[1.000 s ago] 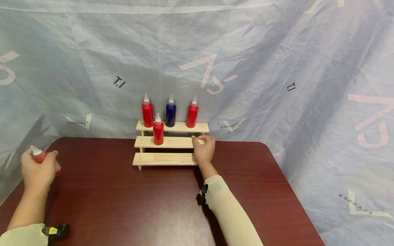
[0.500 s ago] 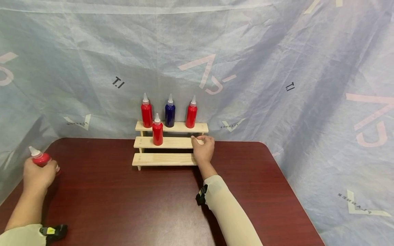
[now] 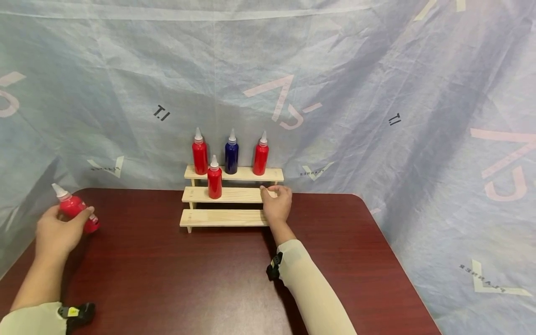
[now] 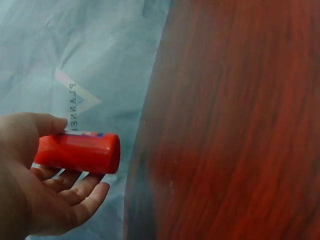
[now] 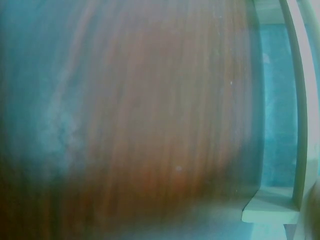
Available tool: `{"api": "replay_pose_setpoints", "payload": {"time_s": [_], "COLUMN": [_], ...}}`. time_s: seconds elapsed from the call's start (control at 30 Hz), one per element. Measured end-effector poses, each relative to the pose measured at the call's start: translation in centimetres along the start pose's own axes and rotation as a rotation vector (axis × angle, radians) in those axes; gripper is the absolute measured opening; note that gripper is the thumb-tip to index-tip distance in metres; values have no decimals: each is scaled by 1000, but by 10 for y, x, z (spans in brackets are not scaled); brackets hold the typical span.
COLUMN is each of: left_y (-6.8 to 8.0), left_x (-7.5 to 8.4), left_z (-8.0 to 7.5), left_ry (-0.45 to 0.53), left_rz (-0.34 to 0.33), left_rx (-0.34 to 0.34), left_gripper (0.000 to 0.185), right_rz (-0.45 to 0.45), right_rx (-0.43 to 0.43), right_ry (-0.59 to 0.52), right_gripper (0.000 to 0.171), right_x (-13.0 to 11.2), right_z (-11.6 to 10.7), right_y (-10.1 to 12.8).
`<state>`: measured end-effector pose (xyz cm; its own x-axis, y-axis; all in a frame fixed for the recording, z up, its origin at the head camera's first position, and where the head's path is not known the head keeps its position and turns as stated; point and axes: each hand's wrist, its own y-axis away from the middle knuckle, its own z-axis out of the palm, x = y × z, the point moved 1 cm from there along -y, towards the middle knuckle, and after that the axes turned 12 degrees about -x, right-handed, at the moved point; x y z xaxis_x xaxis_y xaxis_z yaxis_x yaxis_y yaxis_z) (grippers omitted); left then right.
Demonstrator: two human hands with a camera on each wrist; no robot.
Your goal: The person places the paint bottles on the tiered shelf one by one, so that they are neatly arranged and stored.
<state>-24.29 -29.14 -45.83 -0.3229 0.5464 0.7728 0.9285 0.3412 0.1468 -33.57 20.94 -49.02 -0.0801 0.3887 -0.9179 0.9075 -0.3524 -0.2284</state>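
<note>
Off at the table's left, my left hand (image 3: 57, 232) grips a red squeeze bottle (image 3: 77, 210) with a white pointed nozzle. The bottle leans, nozzle up and to the left. In the left wrist view the thumb lies on one side of this red bottle (image 4: 82, 154) and the fingers curl under the other. My right hand (image 3: 278, 207) holds the right end of the three-step wooden rack (image 3: 243, 194), thumb on the middle shelf and fingers bent round its end. The right wrist view shows the rack's edge (image 5: 302, 100) and only a sliver of hand.
On the top shelf stand a red bottle (image 3: 200, 158), a dark blue bottle (image 3: 231, 159) and another red bottle (image 3: 260, 160). One more red bottle (image 3: 215, 183) stands left on the middle shelf. Behind the dark red table (image 3: 180, 279) hangs a grey-blue cloth (image 3: 343, 93).
My left hand has lifted and shifted right with the red squeeze bottle, more of which now shows. The right hand stays on the rack, and the standing bottles keep their places.
</note>
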Motion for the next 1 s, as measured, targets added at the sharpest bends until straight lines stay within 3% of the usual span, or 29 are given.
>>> {"api": "replay_pose_setpoints", "payload": {"time_s": [0.23,0.47,0.6,0.67,0.77,0.87,1.0], "left_y": [1,2,6,8,13,19,25], "left_x": [10,21,33,39,47,55,67], "left_z": [14,26,31,33,37,39,43], "left_ry": [26,109,143,263,546,776,864], "left_rz": [36,3,35,81,147,172,149], "left_rx": [-12,-20,-43,-90,-159,-192,-175], "left_gripper": [75,73,66,50,30,36,47], "right_rz": [-6,5,8,3,0,6,15], "right_rx": [0,-13,-14,-9,-7,-11,-20], "right_ry": [0,-1,3,4,0,-3,3], "right_gripper": [24,24,25,24,24,24,26], "right_x": [1,3,4,5,4,4,4], "right_z": [0,0,0,0,0,0,0], "right_y": [-1,-1,-2,-3,-3,-2,-2]}}
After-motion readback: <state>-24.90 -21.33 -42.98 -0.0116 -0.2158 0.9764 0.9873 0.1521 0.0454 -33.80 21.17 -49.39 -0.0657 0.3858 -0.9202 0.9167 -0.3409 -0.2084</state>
